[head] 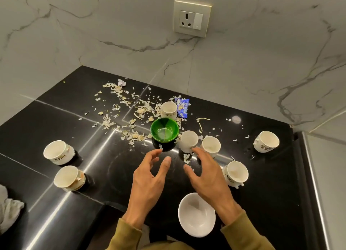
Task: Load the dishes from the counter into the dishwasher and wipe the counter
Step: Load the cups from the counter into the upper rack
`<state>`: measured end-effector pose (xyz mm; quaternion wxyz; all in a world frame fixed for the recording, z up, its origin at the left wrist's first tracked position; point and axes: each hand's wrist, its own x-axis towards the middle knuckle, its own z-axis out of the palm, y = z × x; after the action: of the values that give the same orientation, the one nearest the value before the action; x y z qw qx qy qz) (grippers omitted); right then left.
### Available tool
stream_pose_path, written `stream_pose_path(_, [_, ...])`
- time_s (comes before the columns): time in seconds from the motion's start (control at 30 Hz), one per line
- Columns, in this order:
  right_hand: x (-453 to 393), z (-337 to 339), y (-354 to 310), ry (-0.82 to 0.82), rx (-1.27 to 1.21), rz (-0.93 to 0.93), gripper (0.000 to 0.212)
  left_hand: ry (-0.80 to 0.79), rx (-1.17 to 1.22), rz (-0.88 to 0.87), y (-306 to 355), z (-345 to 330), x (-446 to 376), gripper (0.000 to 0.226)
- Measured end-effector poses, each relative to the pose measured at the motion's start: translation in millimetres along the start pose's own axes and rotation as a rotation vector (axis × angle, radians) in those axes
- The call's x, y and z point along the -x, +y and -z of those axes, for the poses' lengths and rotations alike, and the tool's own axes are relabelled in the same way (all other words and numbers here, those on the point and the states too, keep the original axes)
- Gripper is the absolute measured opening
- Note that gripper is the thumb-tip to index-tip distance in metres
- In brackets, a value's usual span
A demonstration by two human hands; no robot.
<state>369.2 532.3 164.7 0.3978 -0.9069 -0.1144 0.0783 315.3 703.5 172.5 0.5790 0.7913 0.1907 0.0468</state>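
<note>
The dishes lie spread on the black counter, all in the lower half of the frame. The green bowl stands in the middle, empty and shiny. Just behind it, a little to the right, is one white cup, and beside this cup lies a blue wrapper. To the right of the green bowl two white cups stand close together — the nearer one and one more beside it. Another cup is far at the right edge of the counter, and one is at the lower right, just beside my right wrist. At the left of the frame I see two more cups, one above the other. The white bowl is at the bottom centre, at the near edge of the counter.

My left hand is below the green bowl, fingers spread and a little bent, holding nothing. My right hand is also wide and holds nothing — its fingertips are very near the base of the two close cups, but I cannot tell if they touch.

Dry peels and flakes cover the counter from the upper left to the centre. A crumpled white cloth is at the lower left edge. On the marble wall above there is a socket.
</note>
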Motion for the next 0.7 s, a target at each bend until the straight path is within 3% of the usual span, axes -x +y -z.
stream_pose_path(0.2, [-61, -22, 25, -0.089, 0.235, 0.0, 0.056, 0.003, -0.005, -0.01, 2, -4, 0, 0.057])
stream_pose_path(0.37, [-87, -38, 43, -0.14, 0.408, 0.021, 0.018, 0.024, 0.005, 0.023, -9, -4, 3, 0.052])
stream_pose_path(0.6, [-72, -46, 44, -0.166, 0.359, 0.047, 0.023, 0.011, -0.01, 0.078, -19, -11, 6, 0.05])
stream_pose_path(0.7, [-57, -37, 42, -0.135, 0.178, 0.041, 0.021, -0.032, -0.057, 0.09, -22, -17, 4, 0.042])
